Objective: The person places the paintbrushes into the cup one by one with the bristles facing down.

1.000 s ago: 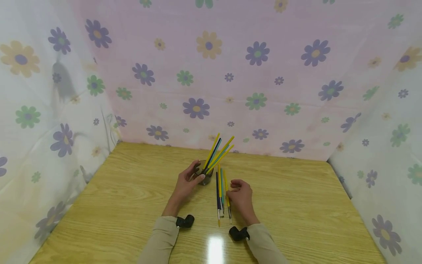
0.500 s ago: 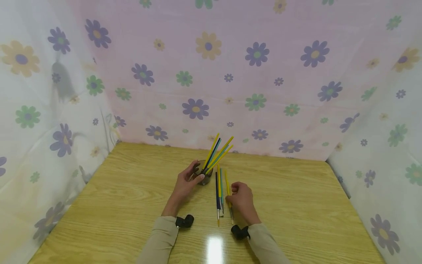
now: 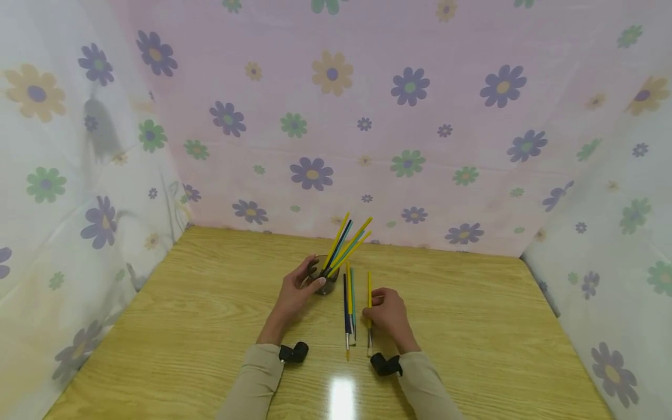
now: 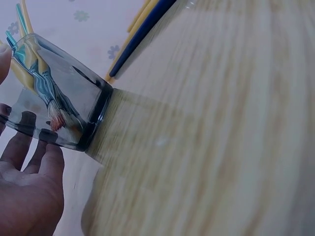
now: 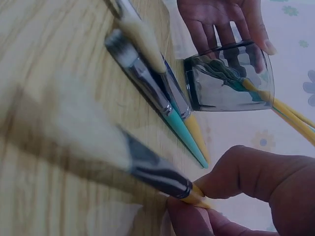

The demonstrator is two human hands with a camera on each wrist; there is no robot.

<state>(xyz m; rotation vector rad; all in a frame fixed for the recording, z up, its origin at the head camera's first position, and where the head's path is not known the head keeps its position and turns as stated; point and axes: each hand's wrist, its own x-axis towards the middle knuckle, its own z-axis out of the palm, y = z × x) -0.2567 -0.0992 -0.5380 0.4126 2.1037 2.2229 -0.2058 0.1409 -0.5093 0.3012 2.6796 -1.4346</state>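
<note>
A dark-tinted glass (image 4: 74, 93) stands on the table with several paintbrushes (image 3: 341, 245) in it, bristles down, their yellow, navy and teal handles leaning out to the right. My left hand (image 3: 298, 291) holds the glass round its side, thumb at the near rim. Between thumb and fingers, my right hand (image 3: 389, 312) pinches a yellow-handled paintbrush (image 3: 369, 297). Its pale, broad bristles (image 5: 83, 128) point toward me, close over the table in the right wrist view. Just left of it lies a row of paintbrushes (image 3: 349, 303) with navy, yellow and teal handles, bristles toward me.
The wood-grain table (image 3: 210, 326) meets a flowered cloth (image 3: 336, 116) at the back, with more cloth on both sides. Each wrist carries a small black camera (image 3: 385, 365) over a beige sleeve. Light glares on the table's front middle.
My right hand has moved the yellow paintbrush slightly to the right, away from the row, and turned it nearly straight. The left hand and glass have stayed put.
</note>
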